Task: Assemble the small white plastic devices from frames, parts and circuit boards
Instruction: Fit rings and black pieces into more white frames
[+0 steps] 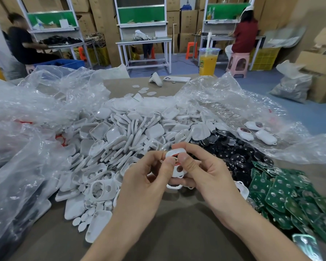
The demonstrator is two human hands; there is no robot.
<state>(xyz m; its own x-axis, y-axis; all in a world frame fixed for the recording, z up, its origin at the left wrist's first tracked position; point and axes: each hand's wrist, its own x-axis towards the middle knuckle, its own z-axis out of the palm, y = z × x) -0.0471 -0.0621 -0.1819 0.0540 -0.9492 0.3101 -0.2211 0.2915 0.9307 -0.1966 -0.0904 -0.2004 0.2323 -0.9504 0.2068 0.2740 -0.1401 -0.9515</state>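
Both hands meet over the middle of the table on one small white plastic frame (177, 167) with round holes and a red part showing inside it. My left hand (149, 178) pinches its left edge with thumb and fingers. My right hand (201, 172) grips its right side, thumb pressed on the front. Behind them lies a big heap of white shells and frames (124, 132). Black round parts (233, 151) lie to the right, and green circuit boards (290, 196) are heaped at the near right. Three assembled white devices (254, 131) rest on plastic at the right.
Crumpled clear plastic bags (36, 117) cover the left and far right of the brown table (158, 232). A phone (176, 79) and a yellow drink cup (208, 62) stand at the far edge. People sit at workbenches beyond, in front of stacked cartons.
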